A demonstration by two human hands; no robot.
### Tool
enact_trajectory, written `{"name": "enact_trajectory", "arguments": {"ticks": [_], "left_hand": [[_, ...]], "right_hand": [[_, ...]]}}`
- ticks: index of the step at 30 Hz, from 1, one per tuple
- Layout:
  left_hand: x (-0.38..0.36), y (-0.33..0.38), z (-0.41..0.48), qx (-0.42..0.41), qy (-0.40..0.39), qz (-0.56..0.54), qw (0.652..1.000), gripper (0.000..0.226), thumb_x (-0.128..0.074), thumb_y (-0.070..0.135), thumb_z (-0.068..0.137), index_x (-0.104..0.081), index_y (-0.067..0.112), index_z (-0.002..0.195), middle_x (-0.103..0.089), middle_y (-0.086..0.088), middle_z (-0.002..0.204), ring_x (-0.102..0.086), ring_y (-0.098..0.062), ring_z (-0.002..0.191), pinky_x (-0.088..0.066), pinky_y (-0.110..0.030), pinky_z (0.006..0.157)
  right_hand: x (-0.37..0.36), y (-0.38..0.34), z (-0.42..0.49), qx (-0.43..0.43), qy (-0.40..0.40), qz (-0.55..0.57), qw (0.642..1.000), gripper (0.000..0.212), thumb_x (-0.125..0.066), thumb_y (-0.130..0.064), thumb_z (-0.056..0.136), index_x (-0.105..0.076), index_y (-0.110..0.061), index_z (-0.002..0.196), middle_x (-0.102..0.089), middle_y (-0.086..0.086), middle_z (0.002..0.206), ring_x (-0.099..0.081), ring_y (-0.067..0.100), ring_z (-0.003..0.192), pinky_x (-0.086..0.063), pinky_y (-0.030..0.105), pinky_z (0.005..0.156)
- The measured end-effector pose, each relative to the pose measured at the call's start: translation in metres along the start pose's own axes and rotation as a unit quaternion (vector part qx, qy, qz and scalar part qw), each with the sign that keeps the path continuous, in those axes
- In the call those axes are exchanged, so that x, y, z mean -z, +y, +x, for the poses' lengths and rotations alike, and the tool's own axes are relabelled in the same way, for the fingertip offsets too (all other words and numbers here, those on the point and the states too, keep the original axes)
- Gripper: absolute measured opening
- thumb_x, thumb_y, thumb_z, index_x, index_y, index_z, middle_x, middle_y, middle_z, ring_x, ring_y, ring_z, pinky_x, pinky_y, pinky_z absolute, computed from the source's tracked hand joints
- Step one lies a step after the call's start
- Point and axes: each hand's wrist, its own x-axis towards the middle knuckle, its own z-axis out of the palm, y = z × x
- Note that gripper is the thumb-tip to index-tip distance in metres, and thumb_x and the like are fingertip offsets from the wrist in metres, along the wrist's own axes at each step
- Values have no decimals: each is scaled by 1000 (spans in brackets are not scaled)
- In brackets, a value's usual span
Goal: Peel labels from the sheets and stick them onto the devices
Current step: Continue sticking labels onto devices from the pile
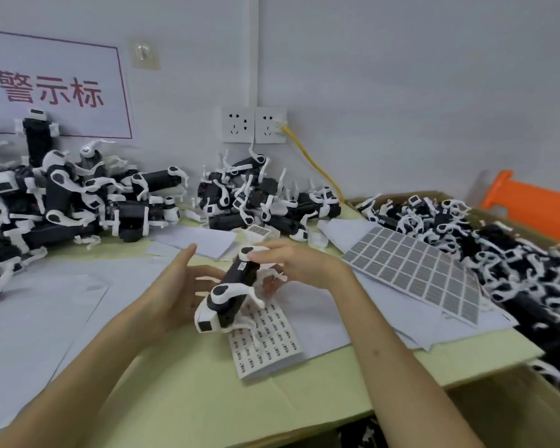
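Pale green table (191, 399) fills the near view, layered with white paper. Closest to the person lies a small label sheet (272, 344), placed right under the work so that labels are within easy reach. Just above it a black-and-white device (230, 286) is held tilted. The left hand (172, 286) seems to cradle it with straight, open fingers, while the right hand (301, 263) curls round its far end, one finger along the top, probably pressing a label flat. Beyond lie a grey label sheet (411, 270), a pile of devices (62, 202) by the wall, and a cardboard box (505, 405) holding more at the right.
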Motion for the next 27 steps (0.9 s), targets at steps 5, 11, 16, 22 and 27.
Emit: {"name": "enact_trajectory", "arguments": {"ticks": [5,11,16,22,27], "left_hand": [[1,6,-2,-87,56,-30,994,54,-29,44,112,-64,4,97,-63,-13,70,-69,-28,56,-58,-29,50],[-5,1,-1,-86,48,-5,995,54,-31,44,111,-66,4,98,-63,-13,70,-69,-30,60,-59,-34,56],[-5,1,-3,-93,58,9,994,52,-33,42,111,-66,4,99,-64,-12,72,-69,-30,62,-60,-34,56],[-9,1,-5,-86,79,31,993,50,-33,39,113,-66,5,99,-65,-12,72,-69,-30,63,-58,-35,56],[-14,4,-9,-121,140,77,980,42,-39,30,111,-70,4,98,-69,-9,73,-73,-33,67,-59,-31,57]], "right_hand": [[40,-3,-11,174,96,395,897,44,-55,-43,102,-65,-6,123,-64,19,118,-66,38,99,-60,48,90],[57,6,-7,175,243,490,819,63,-38,-57,105,-45,-14,150,-65,19,135,-71,40,109,-54,48,91],[41,7,0,77,376,387,838,25,-53,-29,100,-66,-15,117,-79,5,94,-72,17,66,-50,26,64],[36,5,3,51,401,304,863,17,-57,-21,97,-71,-15,101,-73,1,76,-63,14,56,-49,25,61],[20,5,8,84,433,101,892,19,-54,-12,97,-72,-14,90,-69,0,70,-57,10,51,-43,23,56]]}}
